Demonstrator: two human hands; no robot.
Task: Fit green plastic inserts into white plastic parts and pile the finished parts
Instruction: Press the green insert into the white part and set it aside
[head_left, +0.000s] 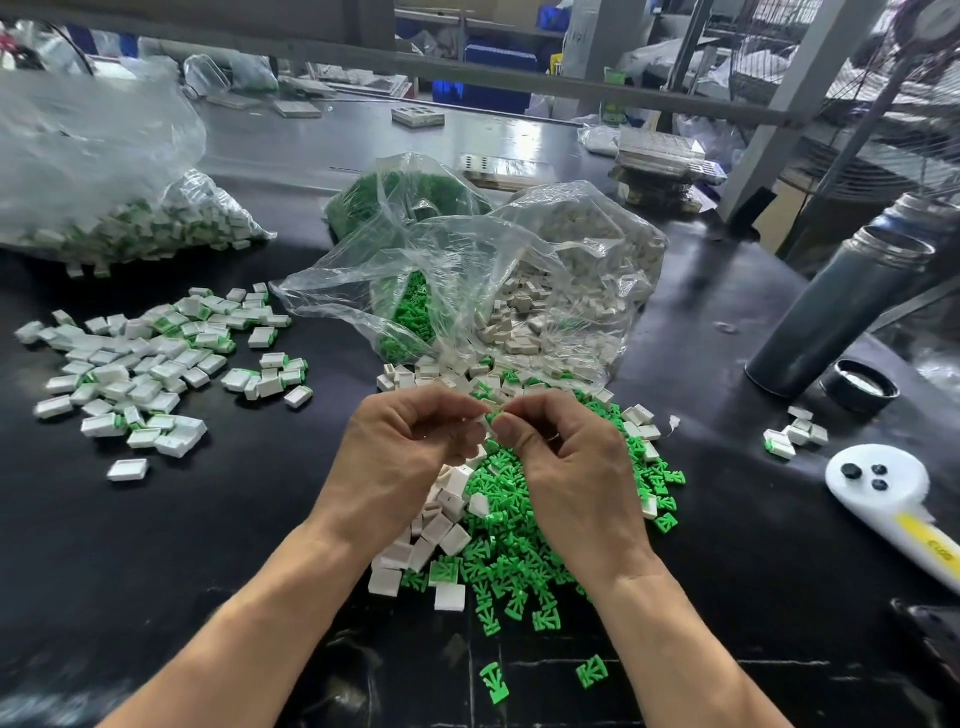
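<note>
Two hands (415, 441) (561, 452) pinch one white part (485, 427), one green insert (493, 417).

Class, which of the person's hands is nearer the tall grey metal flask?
Right. The right hand lies nearer the tall grey metal flask; the left hand sits farther away.

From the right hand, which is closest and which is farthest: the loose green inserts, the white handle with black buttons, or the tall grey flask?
Measured from the right hand in the head view:
1. Loose green inserts, directly under the hand.
2. White handle with black buttons, to the right on the table.
3. Tall grey flask, right and farther back.
</note>
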